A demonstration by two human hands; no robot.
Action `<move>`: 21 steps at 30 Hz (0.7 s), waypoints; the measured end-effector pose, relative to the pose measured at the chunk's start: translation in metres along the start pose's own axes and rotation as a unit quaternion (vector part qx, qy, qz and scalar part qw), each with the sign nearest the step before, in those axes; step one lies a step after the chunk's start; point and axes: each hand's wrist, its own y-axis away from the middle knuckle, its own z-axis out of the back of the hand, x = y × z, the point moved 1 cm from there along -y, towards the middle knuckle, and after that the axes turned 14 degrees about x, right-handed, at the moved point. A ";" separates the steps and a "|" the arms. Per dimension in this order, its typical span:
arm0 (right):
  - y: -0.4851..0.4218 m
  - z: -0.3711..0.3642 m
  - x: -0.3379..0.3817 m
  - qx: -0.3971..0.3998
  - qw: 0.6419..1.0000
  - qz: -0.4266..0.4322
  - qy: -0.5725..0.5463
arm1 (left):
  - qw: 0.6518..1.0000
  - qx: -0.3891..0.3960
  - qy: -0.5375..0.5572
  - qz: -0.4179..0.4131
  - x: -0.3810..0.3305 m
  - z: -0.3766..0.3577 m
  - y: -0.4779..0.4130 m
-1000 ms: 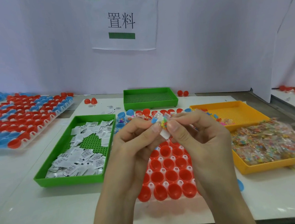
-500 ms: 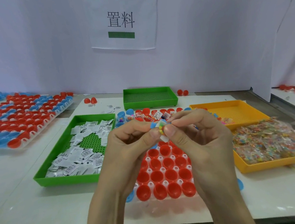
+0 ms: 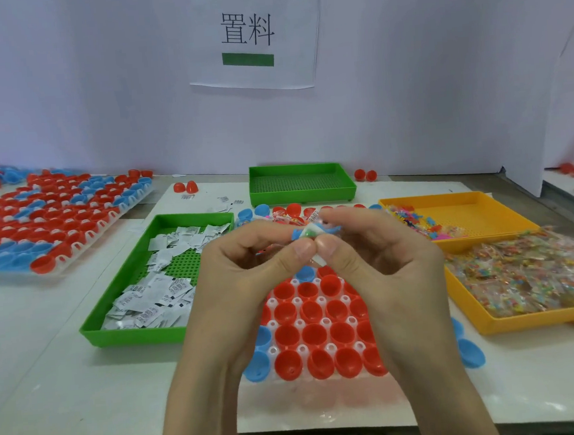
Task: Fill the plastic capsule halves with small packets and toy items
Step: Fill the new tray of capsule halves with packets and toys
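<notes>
Head view: the left hand (image 3: 248, 271) and right hand (image 3: 378, 261) meet thumb to thumb, both pinching a small white packet (image 3: 312, 246) with coloured bits, held above the rack of red capsule halves (image 3: 313, 333). A green tray (image 3: 133, 335) of white packets lies left, and an orange tray (image 3: 527, 320) of toy bags lies right

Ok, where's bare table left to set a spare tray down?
Bare table: front-left, before the green packet tray, and the strip between it and the left rack. Crowded: left hand and right hand pinch a blue capsule half over the centre rack; yellow trays fill the right.
</notes>
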 end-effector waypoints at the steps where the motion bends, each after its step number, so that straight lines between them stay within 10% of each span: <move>1: -0.002 -0.003 0.000 0.016 1.000 -0.010 0.007 | 1.000 -0.006 -0.010 -0.005 0.000 0.004 0.001; 9: -0.042 -0.016 -0.011 0.116 0.991 -0.024 0.060 | 0.981 -0.144 -0.128 -0.014 -0.002 0.039 0.010; 13: -0.071 -0.012 -0.041 0.200 0.952 -0.092 0.213 | 0.911 -0.247 -0.328 0.038 0.003 0.077 0.022; 21: -0.090 -0.020 -0.089 0.358 0.838 -0.109 0.397 | 0.852 -0.187 -0.454 0.182 0.022 0.101 0.029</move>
